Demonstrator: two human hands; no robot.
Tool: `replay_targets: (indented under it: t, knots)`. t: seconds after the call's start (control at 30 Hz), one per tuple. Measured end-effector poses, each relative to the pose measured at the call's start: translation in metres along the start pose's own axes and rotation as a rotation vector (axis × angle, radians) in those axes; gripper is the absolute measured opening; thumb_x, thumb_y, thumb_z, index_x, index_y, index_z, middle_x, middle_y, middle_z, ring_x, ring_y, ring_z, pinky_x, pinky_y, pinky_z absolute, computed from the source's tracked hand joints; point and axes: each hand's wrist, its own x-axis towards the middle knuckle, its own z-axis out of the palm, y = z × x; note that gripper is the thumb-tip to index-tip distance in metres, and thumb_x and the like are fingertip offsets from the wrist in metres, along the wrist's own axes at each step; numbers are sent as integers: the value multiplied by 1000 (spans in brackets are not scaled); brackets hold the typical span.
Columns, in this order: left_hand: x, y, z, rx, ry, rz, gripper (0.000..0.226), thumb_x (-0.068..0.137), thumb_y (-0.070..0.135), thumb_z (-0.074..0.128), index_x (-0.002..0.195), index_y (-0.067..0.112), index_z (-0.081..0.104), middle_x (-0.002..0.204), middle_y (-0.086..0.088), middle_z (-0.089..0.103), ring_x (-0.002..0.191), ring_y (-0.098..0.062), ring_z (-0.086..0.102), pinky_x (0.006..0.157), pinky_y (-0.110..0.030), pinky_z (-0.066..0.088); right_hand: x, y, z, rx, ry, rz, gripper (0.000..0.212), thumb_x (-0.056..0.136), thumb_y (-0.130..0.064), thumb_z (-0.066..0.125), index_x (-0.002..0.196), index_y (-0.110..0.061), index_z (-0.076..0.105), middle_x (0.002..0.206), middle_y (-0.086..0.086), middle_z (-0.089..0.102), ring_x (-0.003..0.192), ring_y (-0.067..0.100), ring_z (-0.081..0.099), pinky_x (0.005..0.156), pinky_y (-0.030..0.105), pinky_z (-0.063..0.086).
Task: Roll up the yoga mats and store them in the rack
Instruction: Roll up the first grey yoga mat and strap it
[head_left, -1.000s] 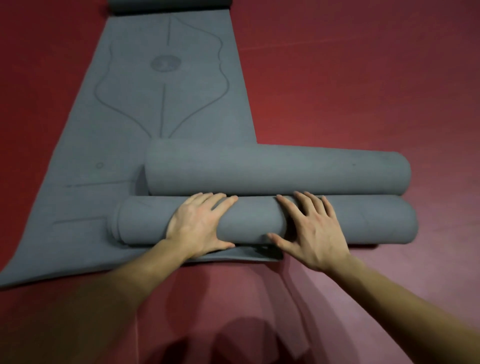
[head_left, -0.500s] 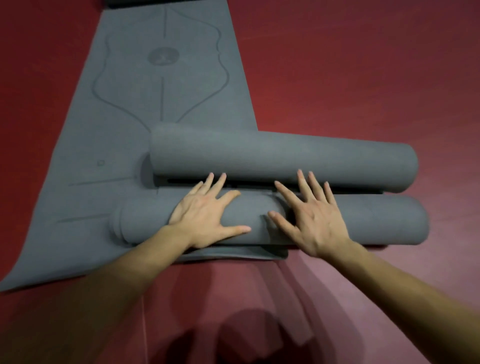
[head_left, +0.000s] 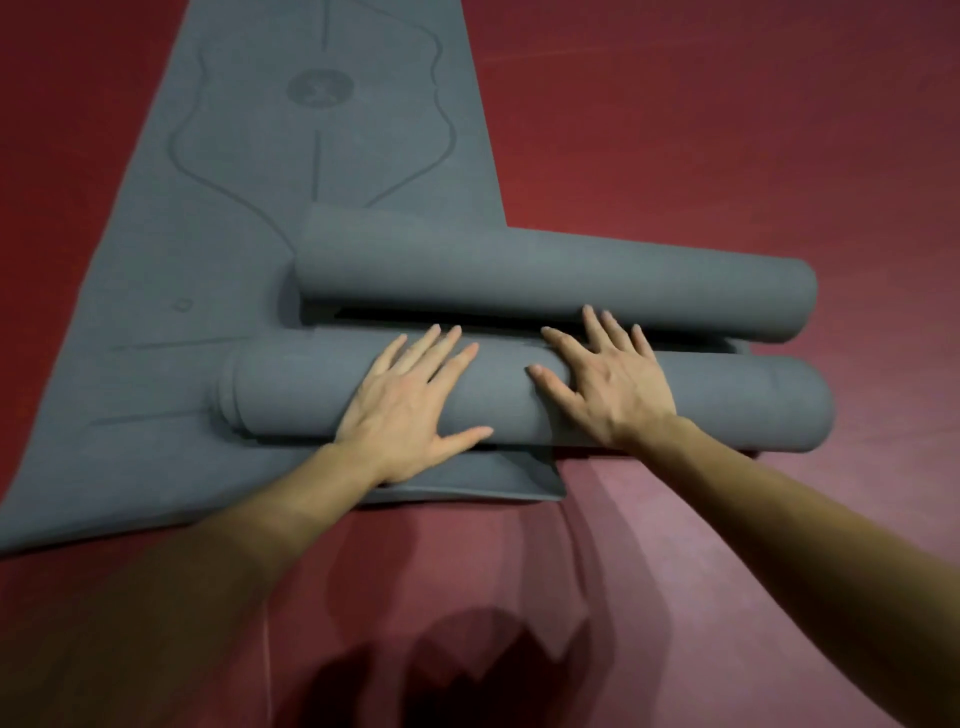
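I am pressing my left hand and right hand, fingers flat and spread wide, on the near rolled mat, lying just beside the far rolled mat, and I am thinking an even push from both is best for a tight, straight roll.

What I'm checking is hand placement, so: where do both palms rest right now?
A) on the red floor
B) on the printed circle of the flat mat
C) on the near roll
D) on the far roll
C: the left hand and the right hand both lie with straight fingers across the top of the near roll, in front of the far roll.
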Motion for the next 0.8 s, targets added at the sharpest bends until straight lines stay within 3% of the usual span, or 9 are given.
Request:
replay_targets:
  t: [0.1,0.3,0.5,0.67,0.8]
  knots:
    - [9,0,-2,50,-78,-36,110,76,93,32,161,25,22,168,-4,23,156,-25,19,126,-48,17,1,-1,0,17,28,26,90,84,-82,1,160,-42,29,171,18,13,159,33,6,127,52,4]
    - [27,-9,-3,75,-166,-30,135,56,93,63,162,28,9,171,1,11,157,-24,14,127,-45,11,-29,2,11,20,108,-8,80,94,-75,19,163,-34,27,169,20,21,157,36,16,128,52,8]
    - [22,-9,-5,66,-66,11,122,58,84,71,157,25,31,155,3,45,140,-22,43,120,-43,27,-48,3,14,-7,105,-41,81,96,-72,22,164,-29,22,169,20,21,158,36,14,128,53,10]
    - [4,-1,-2,65,-38,-13,117,56,82,74,153,24,41,147,3,53,132,-21,51,117,-41,34,-58,-4,21,-3,146,-19,90,96,-71,21,162,-10,29,167,18,27,157,33,18,128,53,13]
    - [-16,6,1,45,-31,-5,115,52,82,74,148,23,47,141,4,58,126,-20,57,113,-42,41,-56,-16,19,9,113,-31,93,95,-75,14,161,-12,32,165,17,33,156,32,23,128,53,12]
